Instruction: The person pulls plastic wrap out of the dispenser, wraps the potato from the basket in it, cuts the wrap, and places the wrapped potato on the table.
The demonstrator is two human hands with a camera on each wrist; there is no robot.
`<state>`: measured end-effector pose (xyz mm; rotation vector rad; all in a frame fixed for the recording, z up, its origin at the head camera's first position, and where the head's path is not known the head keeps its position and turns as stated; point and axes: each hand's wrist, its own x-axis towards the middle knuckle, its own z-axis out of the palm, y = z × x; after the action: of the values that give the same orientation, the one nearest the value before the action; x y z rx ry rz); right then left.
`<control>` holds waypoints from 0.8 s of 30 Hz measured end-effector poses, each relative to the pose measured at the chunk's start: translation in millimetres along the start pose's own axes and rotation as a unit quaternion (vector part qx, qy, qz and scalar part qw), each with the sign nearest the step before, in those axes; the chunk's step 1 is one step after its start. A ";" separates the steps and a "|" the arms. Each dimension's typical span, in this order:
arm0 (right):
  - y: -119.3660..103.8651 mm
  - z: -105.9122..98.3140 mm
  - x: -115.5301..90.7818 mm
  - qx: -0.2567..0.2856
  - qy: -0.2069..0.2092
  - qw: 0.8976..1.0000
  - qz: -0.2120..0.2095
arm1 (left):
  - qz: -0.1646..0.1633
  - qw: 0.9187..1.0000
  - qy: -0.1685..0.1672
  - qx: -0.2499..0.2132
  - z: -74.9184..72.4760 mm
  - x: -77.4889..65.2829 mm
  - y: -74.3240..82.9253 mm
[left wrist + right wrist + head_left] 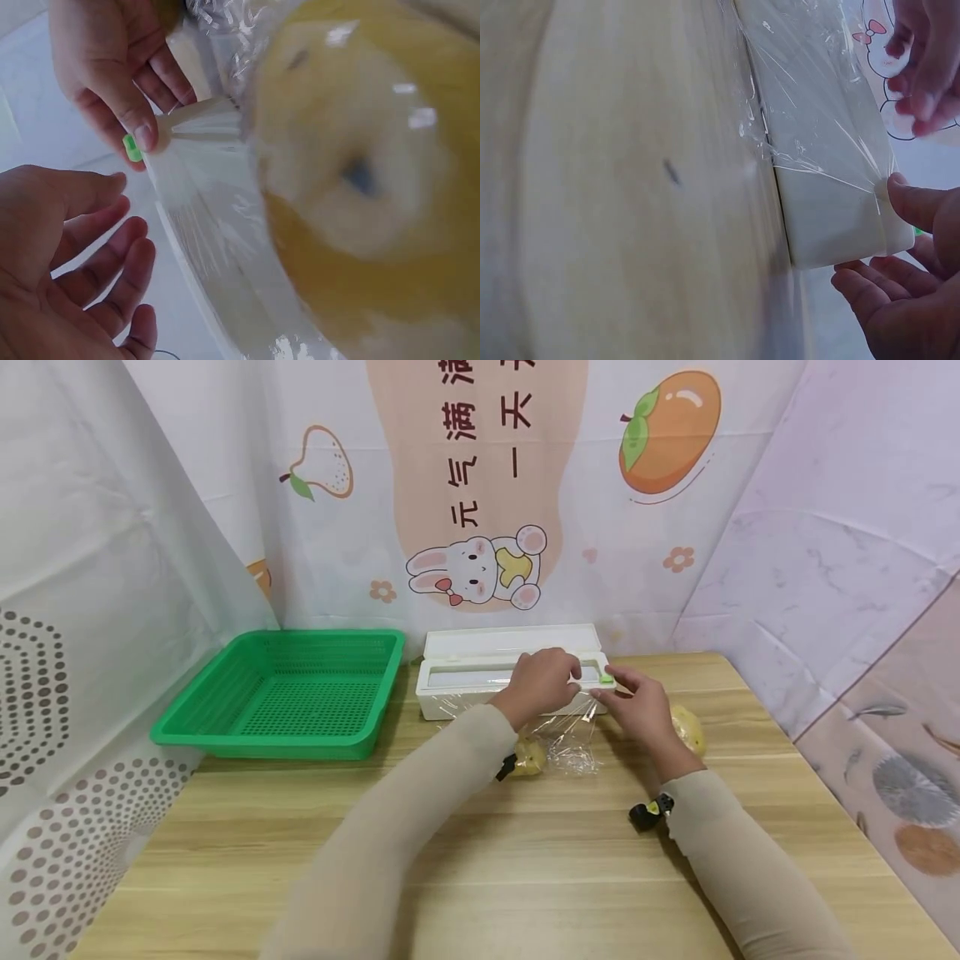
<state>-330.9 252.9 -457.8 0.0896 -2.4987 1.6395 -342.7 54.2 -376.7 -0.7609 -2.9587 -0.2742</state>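
A white cling film dispenser (517, 702) stands at the back of the table with its lid (517, 639) raised. Clear cling film (573, 747) hangs over its front and down to a yellow, potato-like lump (530, 755), which fills much of the left wrist view. My right hand (641, 706) grips the dispenser's right end, thumb pressing the bunched film at the edge, close to the green slider (606, 678). Over the dispenser hovers my left hand (543, 679); in the left wrist view its fingers (124, 274) are loosely bent and hold nothing.
A green plastic basket (367, 727) stands at the back left. Behind my right wrist lies a second yellow lump (688, 729). A printed curtain (315, 568) hangs right behind the dispenser, and the wooden table (555, 893) extends toward me.
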 end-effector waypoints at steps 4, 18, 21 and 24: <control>0.8 -1.1 0.3 0.015 0.000 1.000 0.003 | -0.022 0.999 0.004 -0.035 2.8 14.2 7.3; 0.5 -0.2 2.2 0.013 0.004 1.000 0.000 | -0.048 0.998 0.022 -0.040 18.6 36.2 22.4; 0.3 0.0 2.4 0.002 0.010 1.000 -0.005 | -0.038 0.999 0.023 -0.023 18.8 39.5 24.4; -0.1 -0.9 1.5 -0.008 0.016 1.000 -0.004 | -0.024 0.999 0.023 0.006 20.4 42.6 25.5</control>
<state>-332.2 253.7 -457.2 0.0698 -2.4844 1.6050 -368.2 100.2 -387.9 -0.6739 -2.9355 -0.2725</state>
